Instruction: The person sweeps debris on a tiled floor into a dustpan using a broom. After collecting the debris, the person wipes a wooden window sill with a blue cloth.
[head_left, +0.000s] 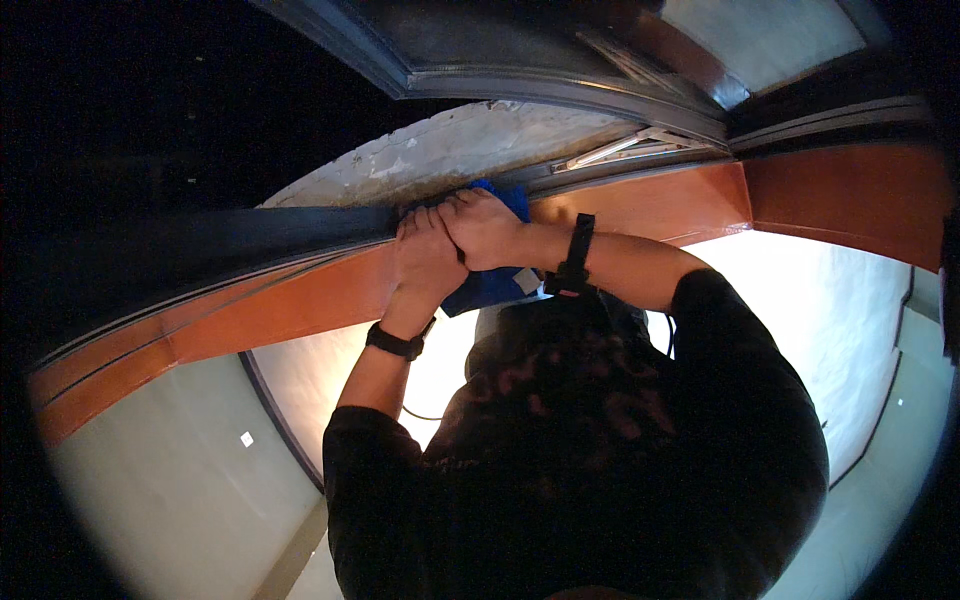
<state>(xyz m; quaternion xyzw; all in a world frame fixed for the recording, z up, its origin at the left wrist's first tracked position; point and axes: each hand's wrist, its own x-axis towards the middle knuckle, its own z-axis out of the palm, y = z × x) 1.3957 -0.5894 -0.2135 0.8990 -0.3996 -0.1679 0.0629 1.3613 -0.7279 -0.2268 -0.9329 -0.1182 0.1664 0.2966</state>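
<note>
A blue cloth (487, 289) hangs over the dark window frame (330, 229) and the orange-brown sill, with a small pale tag on it. My right hand (484, 229) is closed over the cloth, its fingers curled at the frame's edge. Touching it on the left, my left hand (429, 253) is bent over the same edge beside the cloth. Both palms and whatever lies under the left fingers are hidden. A black watch (397, 342) is on my left wrist, and a black-strapped device (571, 262) on my right.
An opened window sash (525, 79) with a metal stay arm (607, 152) projects above and right of my hands. Outside are a weathered ledge (450, 146) and darkness. The orange-brown sill (300, 300) runs both ways. Below it are a bright surface and pale tiles (187, 465).
</note>
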